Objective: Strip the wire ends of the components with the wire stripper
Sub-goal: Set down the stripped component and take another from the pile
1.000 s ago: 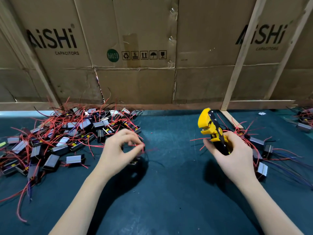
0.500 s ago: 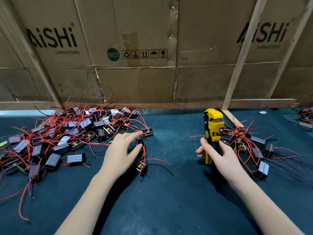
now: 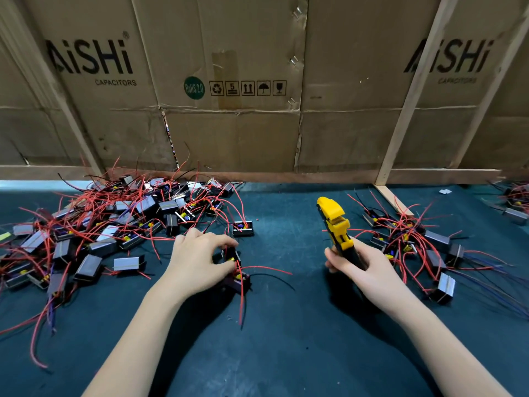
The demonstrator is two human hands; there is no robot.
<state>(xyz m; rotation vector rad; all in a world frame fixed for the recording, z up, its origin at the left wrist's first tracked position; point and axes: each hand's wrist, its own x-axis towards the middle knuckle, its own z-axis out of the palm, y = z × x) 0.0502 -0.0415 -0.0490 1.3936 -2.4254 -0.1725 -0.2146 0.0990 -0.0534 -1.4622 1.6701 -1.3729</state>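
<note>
On the dark mat (image 3: 286,353), a wired component (image 3: 233,257) is pinched by the left hand (image 3: 197,260), while the wire stripper (image 3: 337,230) is gripped by the right hand (image 3: 369,270), head up and away

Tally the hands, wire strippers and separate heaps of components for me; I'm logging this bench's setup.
Hands: 2, left hand gripping a component, right hand holding the tool
Wire strippers: 1, wire stripper
Component heaps: 3, left heap, right heap, far-right heap
Total: 6

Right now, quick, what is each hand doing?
Left hand: fingers curled round a small black component lying on the mat.
Right hand: gripping the yellow wire stripper, its head pointing up.
</note>
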